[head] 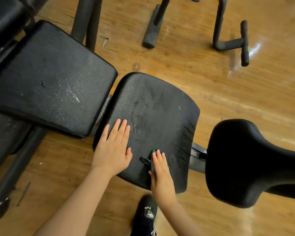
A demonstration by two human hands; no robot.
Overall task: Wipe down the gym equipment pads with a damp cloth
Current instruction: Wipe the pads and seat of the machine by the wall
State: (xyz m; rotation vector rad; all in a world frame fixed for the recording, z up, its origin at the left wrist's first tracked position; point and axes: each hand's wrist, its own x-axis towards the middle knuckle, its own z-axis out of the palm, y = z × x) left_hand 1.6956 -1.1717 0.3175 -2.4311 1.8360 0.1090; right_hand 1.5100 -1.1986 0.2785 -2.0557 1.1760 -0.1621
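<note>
A black seat pad (153, 106) fills the middle of the head view, with damp streaks on its surface. My left hand (112, 147) lies flat on the pad's near left corner, fingers straight and together. My right hand (160, 174) presses a small dark cloth (149, 160) against the pad's near edge with straight fingers; only a dark fold of the cloth shows beside the fingers. A larger black back pad (49, 79) lies to the left, scuffed with pale marks. A rounded black pad (242, 160) stands to the right.
The bench stands on a wooden floor (228, 92). Black metal frame tubes (87, 21) and foam-covered handles (243, 43) stand at the top. A grey metal bracket (197, 155) joins the seat to the right pad. My dark shoe (146, 215) is below the seat.
</note>
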